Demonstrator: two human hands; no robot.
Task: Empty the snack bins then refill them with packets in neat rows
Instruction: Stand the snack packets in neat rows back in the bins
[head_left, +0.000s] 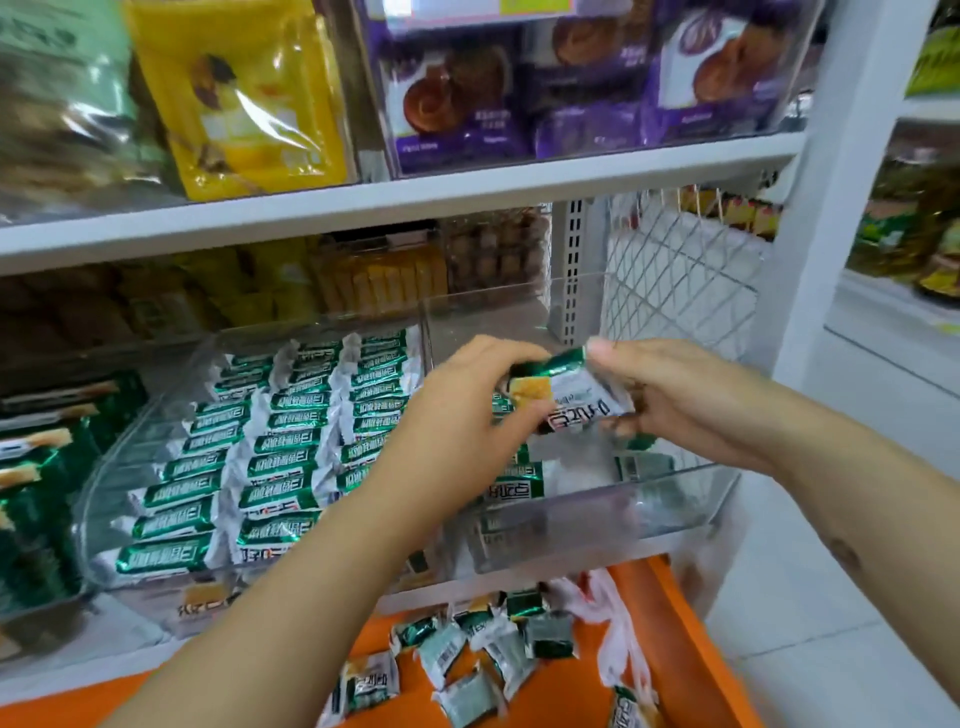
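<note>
I am in the refill step. Both my hands hold a small stack of packets between them, above the middle of the right bin. My left hand pinches the stack's left end with curled fingers, and my right hand grips its right end, thumb on top.

The left bin looks full, its green-and-white packets lying in three neat rows from the front wall to the back. The right bin is mostly bare; a few packets lie against its front wall, near the front left corner. Loose packets lie scattered in the orange crate below the shelf edge, beside a white plastic bag.

Next, I judge, the stack must go down flat beside the ones at the front wall, ends squared and labels facing one way, to build a row along the left wall. The wrappers look slick, so I should press them together while lowering, or they may fan out.
</note>
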